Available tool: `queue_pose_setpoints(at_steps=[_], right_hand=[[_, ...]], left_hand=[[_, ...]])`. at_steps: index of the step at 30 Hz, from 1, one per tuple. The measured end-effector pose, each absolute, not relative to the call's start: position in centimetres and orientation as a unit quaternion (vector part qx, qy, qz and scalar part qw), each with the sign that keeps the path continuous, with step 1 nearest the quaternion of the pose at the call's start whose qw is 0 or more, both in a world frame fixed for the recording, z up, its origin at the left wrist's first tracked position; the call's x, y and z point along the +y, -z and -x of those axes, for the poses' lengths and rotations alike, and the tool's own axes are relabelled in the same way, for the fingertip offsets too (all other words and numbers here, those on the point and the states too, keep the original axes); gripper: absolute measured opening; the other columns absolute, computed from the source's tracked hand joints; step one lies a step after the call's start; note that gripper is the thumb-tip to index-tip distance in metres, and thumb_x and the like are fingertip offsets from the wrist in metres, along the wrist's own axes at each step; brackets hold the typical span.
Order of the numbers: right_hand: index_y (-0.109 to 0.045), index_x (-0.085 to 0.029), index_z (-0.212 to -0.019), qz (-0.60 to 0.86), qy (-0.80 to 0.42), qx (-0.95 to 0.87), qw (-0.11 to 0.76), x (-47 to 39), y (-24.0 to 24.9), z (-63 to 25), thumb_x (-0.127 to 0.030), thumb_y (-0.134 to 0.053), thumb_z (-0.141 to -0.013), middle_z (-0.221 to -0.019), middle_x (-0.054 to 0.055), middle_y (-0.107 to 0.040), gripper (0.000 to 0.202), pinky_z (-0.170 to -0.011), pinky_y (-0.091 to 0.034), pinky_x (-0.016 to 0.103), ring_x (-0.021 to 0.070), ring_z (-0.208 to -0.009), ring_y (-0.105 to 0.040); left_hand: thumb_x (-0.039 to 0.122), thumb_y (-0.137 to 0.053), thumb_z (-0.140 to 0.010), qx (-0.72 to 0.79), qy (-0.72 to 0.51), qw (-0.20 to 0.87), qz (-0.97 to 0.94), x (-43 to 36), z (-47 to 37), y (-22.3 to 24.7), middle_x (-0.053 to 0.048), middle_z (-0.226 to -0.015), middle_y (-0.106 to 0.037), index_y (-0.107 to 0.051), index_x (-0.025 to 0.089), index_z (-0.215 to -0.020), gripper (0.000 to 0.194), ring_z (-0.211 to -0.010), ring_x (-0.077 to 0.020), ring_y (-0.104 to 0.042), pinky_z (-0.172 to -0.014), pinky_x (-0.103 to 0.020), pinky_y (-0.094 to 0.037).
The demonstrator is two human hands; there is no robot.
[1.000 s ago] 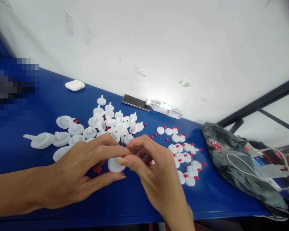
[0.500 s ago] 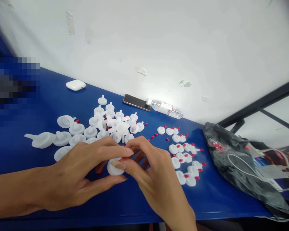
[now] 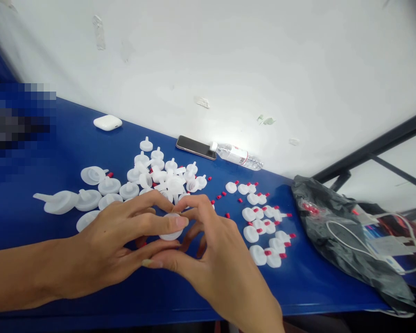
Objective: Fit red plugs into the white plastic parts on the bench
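A small white plastic funnel (image 3: 169, 233) sits between both hands at the middle front of the table, its spout hidden by the fingers. My left hand (image 3: 121, 240) pinches it between thumb and fingers. Curled around its far and near sides is my right hand (image 3: 215, 254), fingertips and thumb against the funnel or the left fingers. A bit of red (image 3: 141, 241) shows under my left hand; its shape is mostly covered. Behind the hands lies a heap of white funnels (image 3: 175, 184). Loose red caps (image 3: 228, 215) are scattered right of it.
Funnels with red caps on their spouts (image 3: 258, 255) lie in groups at right. Along the wall are a white case (image 3: 107, 122), a phone (image 3: 196, 147) and a water bottle (image 3: 237, 155). A dark plastic bag (image 3: 319, 231) with cables covers the table's right end.
The funnel has turned and moved slightly up in my fingers. My right thumb has shifted down and left, from the funnel's face to below it.
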State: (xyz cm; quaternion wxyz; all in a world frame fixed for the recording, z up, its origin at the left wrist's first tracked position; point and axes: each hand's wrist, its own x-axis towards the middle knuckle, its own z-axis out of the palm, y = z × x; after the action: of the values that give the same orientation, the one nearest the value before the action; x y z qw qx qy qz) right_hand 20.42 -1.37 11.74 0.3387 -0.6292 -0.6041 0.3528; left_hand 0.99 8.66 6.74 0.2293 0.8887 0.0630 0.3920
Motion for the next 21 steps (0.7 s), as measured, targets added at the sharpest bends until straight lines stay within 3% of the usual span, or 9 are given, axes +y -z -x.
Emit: queue_pose_setpoints(at_steps=[5,14,21], right_hand=[[-0.065,-0.039,-0.121,0.626,-0.331,-0.626,0.326,-1.32,-11.41,-20.39,-0.050,-0.082,-0.093,-0.090,-0.011,-0.082,0.034,-0.062,-0.047,0.031,0.0192,-0.075,-0.075],[-0.069,-0.038,-0.118,0.624,-0.319,-0.632,0.331,-1.26,-11.46,-19.93,-0.049,-0.080,-0.094,-0.081,-0.012,-0.081,0.029,-0.056,-0.047,0.029,0.0172,-0.064,-0.074],[-0.071,-0.039,-0.120,0.628,-0.313,-0.639,0.314,-1.50,-11.47,-19.72,-0.051,-0.074,-0.098,-0.088,-0.007,-0.084,0.025,-0.057,-0.049,0.034,0.0221,-0.074,-0.079]], left_hand=[[0.015,-0.058,-0.112,0.083,-0.405,0.216,-0.885,8.70,-0.85,-6.73,-0.001,-0.109,-0.067,-0.059,0.029,-0.131,0.023,-0.080,-0.0092,-0.067,-0.064,-0.018,-0.056],[0.012,-0.060,-0.110,0.071,-0.409,0.247,-0.876,8.58,-0.66,-6.83,-0.002,-0.109,-0.065,-0.059,0.030,-0.133,0.029,-0.076,-0.0098,-0.065,-0.058,-0.020,-0.055],[0.008,-0.059,-0.106,0.071,-0.386,0.209,-0.896,8.96,-0.21,-6.93,-0.003,-0.113,-0.067,-0.058,0.031,-0.133,0.035,-0.065,-0.0071,-0.065,-0.053,-0.018,-0.053]])
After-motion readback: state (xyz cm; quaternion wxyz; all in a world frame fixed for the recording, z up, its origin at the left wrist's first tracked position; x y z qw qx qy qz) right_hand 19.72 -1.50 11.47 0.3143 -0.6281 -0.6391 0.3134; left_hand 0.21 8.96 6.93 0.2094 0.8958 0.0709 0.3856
